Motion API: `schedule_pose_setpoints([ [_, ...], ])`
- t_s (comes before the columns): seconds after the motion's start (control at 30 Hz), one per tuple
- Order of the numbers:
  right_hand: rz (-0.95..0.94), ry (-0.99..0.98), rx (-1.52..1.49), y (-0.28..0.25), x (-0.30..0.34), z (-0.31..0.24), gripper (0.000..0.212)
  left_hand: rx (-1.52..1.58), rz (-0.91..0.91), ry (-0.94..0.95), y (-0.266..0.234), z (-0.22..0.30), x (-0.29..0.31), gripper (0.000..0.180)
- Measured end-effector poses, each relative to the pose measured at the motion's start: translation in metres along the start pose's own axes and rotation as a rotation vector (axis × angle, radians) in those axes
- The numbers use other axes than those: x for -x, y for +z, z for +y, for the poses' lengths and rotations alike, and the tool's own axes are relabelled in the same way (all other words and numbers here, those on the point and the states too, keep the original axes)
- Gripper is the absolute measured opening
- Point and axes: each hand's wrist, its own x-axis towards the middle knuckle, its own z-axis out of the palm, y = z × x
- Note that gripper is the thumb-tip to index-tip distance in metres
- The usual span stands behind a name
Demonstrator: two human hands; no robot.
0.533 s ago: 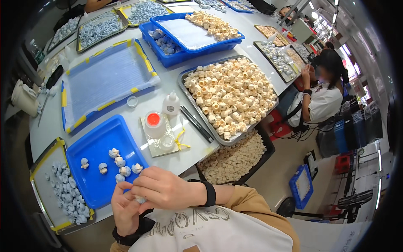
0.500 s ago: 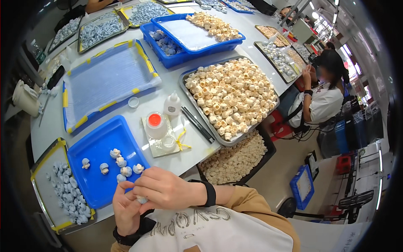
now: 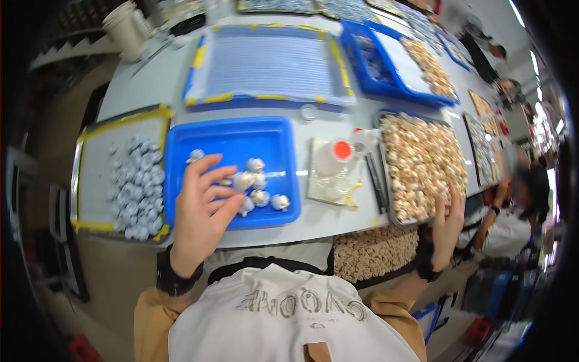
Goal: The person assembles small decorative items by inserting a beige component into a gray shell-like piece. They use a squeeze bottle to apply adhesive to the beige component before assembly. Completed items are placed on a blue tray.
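Observation:
My left hand (image 3: 202, 211) is over the blue tray (image 3: 223, 130), fingers spread. Close to its fingertips lies a small piece (image 3: 244, 180) with pale blue and cream parts; contact is unclear through the blur. More such two-coloured pieces (image 3: 260, 198) lie around it in the tray. On the right, my right hand (image 3: 446, 226) reaches to the near edge of a metal tray (image 3: 393, 199) heaped with cream hollow pieces (image 3: 422, 163). Its fingers are apart, with nothing visibly held.
A yellow-taped tray (image 3: 90, 175) with pale blue pieces (image 3: 137, 187) stands left. Between the trays sit a red-topped cup (image 3: 330, 158), a squeeze bottle (image 3: 364, 141) and dark sticks (image 3: 375, 184). A paper-lined tray (image 3: 265, 63) lies beyond. Someone (image 3: 512, 208) sits at right.
My hands have parted from the piece they were working on together. The left has come over the blue tray, the right has gone to the cream pieces. The view has swung left.

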Motion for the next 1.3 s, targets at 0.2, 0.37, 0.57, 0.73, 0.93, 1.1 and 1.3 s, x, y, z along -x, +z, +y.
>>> schedule_pose_setpoints([
  [0.2,-0.083,-0.200,0.198,0.027,-0.014,0.061,0.037,-0.041,-0.149,0.075,-0.046,0.012,0.047,0.077],
  [0.37,-0.049,-0.106,0.112,0.029,-0.023,0.040,0.024,-1.202,0.349,0.107,-0.141,-0.010,0.049,0.082],
  [0.57,0.189,-0.138,0.002,0.036,-0.015,0.012,0.021,-1.083,0.289,0.098,-0.163,-0.042,0.051,0.081],
  [0.73,0.296,-0.032,-0.348,0.038,-0.001,0.004,0.031,-1.233,0.502,0.304,-0.157,-0.062,0.037,0.042],
  [0.93,0.310,-0.028,-0.433,0.038,0.001,-0.007,0.028,-1.072,0.699,0.188,-0.174,-0.062,0.027,0.019],
  [1.1,0.446,-0.009,-0.539,0.034,0.012,-0.007,0.026,-1.076,0.700,0.198,-0.177,-0.062,0.021,0.017],
  [1.3,0.412,0.091,-0.709,0.035,0.020,-0.029,0.029,-0.984,0.829,0.201,-0.183,-0.069,0.019,0.020],
])
